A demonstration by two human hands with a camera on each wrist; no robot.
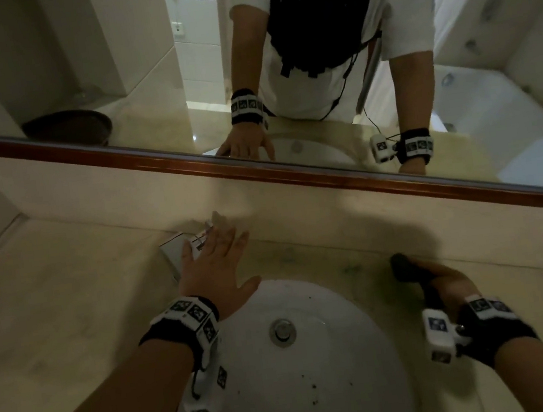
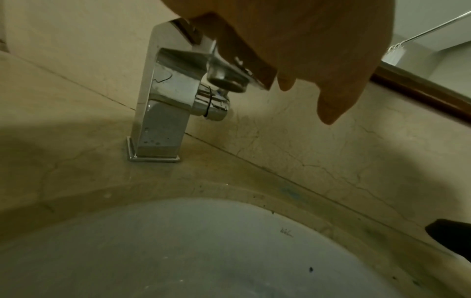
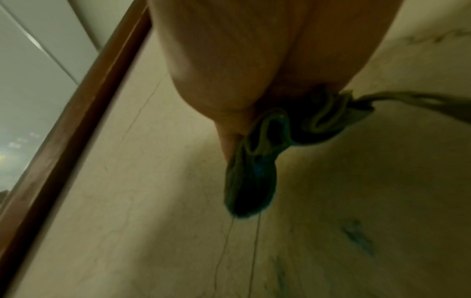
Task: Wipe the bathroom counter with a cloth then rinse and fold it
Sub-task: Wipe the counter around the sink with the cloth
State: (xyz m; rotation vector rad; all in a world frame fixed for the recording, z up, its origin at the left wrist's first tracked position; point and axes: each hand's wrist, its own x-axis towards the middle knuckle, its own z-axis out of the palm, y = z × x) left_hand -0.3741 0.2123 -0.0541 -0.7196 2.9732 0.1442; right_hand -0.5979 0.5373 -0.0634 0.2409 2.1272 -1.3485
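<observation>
The likeliest slip is at the square chrome tap (image 2: pixel 163 96) by the surface's back edge: a hard push on its flat lever could send a strong jet into the white oval basin (image 1: pixel 317 355) and splash the beige marble surface (image 1: pixel 68 301), undoing any wiping. The dark bunched cloth (image 1: pixel 410 270) could also drop loose threads or drip onto the surface before it reaches the water. The left hand (image 1: pixel 215 265) lies over the tap lever with fingers (image 2: pixel 331 108) straight and spread, gripping nothing. The right hand (image 1: pixel 447 290) has its fingers curled round the cloth, held just above the surface, right of the basin's rim.
</observation>
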